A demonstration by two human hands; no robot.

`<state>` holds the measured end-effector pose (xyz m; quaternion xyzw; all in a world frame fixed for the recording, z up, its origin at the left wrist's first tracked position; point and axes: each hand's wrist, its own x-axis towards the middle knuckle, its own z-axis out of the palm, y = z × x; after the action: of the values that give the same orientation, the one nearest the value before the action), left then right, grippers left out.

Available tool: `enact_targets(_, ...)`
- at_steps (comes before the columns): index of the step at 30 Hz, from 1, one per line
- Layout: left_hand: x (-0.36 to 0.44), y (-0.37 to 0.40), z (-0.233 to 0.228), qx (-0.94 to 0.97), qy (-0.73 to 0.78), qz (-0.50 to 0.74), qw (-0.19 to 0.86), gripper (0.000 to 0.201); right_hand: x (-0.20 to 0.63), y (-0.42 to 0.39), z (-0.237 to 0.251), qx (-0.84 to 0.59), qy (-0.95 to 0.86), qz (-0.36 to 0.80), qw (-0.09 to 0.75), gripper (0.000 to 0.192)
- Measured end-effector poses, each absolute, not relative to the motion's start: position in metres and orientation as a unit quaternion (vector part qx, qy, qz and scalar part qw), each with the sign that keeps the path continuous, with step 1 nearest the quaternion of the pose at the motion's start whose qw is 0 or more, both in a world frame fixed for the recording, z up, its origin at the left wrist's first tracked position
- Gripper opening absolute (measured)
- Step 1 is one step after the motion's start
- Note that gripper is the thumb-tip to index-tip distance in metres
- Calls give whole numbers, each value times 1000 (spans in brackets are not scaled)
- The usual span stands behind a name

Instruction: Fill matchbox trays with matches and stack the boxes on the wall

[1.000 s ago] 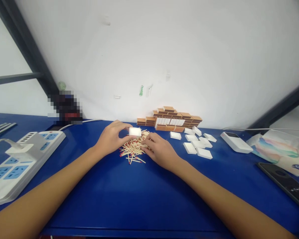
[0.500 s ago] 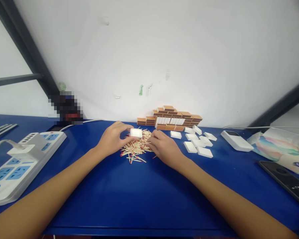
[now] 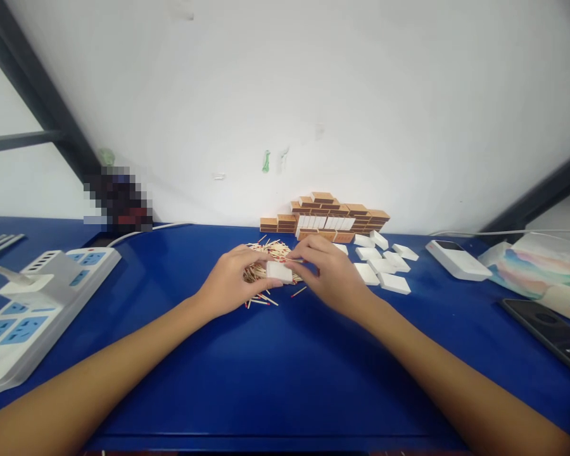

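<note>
Left hand (image 3: pixel 228 285) has its grip closed on a small white tray (image 3: pixel 279 272), thumb and fingers pinching its near end, held just over the front edge of the matchstick pile (image 3: pixel 268 261) on the blue counter (image 3: pixel 247 373). Right hand (image 3: pixel 335 275) pinches a couple of matches right at the tray's far side (can't tell how many). Off to the right lie more loose white trays (image 3: pixel 382 267), with a white device (image 3: pixel 458 259) and a dark phone (image 3: pixel 548 332) further out. A power strip (image 3: pixel 33 304) sits far left. Stacked brown sleeves (image 3: pixel 330 218) line the wall.
</note>
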<state>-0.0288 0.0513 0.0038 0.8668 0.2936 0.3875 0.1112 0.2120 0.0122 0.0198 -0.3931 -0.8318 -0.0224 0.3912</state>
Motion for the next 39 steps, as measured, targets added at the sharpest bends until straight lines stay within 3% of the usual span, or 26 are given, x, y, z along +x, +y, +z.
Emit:
enact_targets(19,-25,44,5,854,284,421,111,40,212,4,27,-371,-850,11,374,12)
enact_targets(32,-26,45,4,883,235,404,48,41,223,6,25,-383,-875,72,286,11)
enact_targets(39,-27,46,4,881,236,407,48,42,224,7,34,-403,-859,48,312,8)
